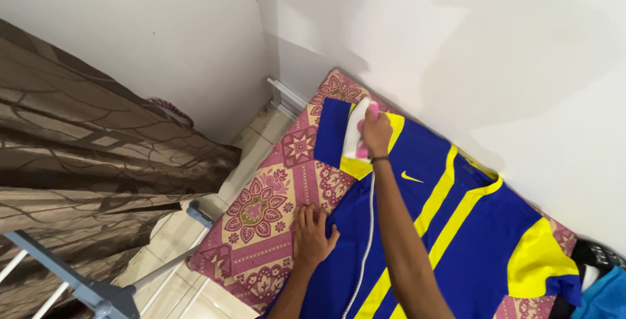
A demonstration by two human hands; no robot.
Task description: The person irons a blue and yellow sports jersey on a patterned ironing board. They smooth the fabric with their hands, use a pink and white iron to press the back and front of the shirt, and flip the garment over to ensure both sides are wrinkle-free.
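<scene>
Jersey (450,228) sleeve gets pressed: right hand (376,131) fingers wrapped around the iron (355,133) near the mat's (261,228) far corner. Left hand (312,233) lies flat, fingers spread, pinning the hem; the next stroke likely needs that fabric kept taut.

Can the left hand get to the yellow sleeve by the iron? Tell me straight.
Probably yes. The left hand lies flat on the jersey; only flat cloth lies between it and the sleeve, though the right hand holds the iron there.

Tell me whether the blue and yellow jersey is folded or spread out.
Spread out. The jersey lies flat on the patterned mat, both sleeves extended; the right hand holds an iron on one sleeve.
</scene>
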